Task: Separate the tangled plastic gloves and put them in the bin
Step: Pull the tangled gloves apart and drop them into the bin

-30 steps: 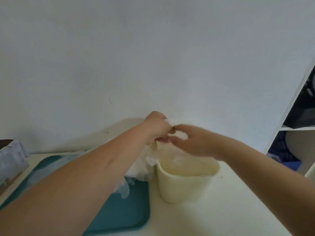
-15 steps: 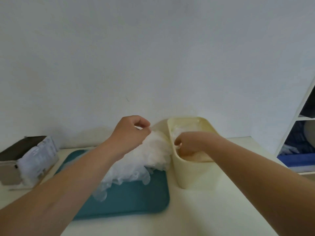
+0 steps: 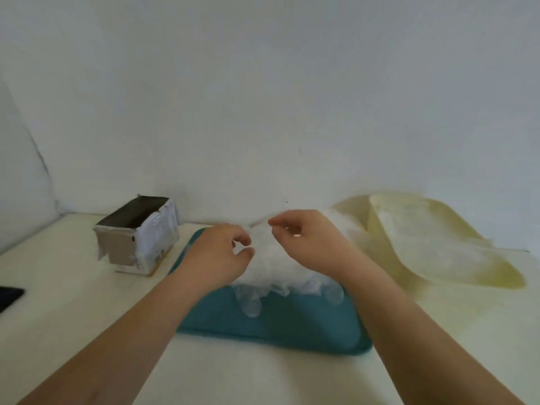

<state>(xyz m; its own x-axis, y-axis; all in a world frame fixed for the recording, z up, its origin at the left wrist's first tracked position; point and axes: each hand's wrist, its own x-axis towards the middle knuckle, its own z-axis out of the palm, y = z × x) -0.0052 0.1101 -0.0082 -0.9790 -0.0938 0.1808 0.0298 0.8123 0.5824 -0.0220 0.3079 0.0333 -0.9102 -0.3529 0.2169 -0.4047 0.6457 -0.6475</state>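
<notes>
A tangled heap of clear plastic gloves (image 3: 277,267) lies on the far half of a teal rectangular plastic tray (image 3: 292,328). The tray sits in the middle of the cream counter (image 3: 87,317), close to its back edge. A few loose glove fingers trail from the heap toward the tray's near rim.

Both bare hands are on top of the heap. The left hand (image 3: 217,255) is at the heap's left side. Its fingers are curled and its thumb and forefinger are bent toward each other with a small gap showing between them. The blur hides whether any film is caught there. The right hand (image 3: 309,244) is over the crown of the heap. Its forefinger and thumb meet at their tips, pinching a bit of glove film, and its other fingers are curled under.

A pale yellow plastic bin (image 3: 385,244) stands just beside the tray's right end, toward the counter's back right. It is heavily smeared by camera motion, so what is inside it cannot be made out.

An open grey cardboard box with white printed sides (image 3: 140,238) stands near the counter's back left, apart from the tray. A flat black object (image 3: 8,295) shows at the counter's left edge, cut off by the frame. A plain white wall (image 3: 263,83) rises behind the counter.
</notes>
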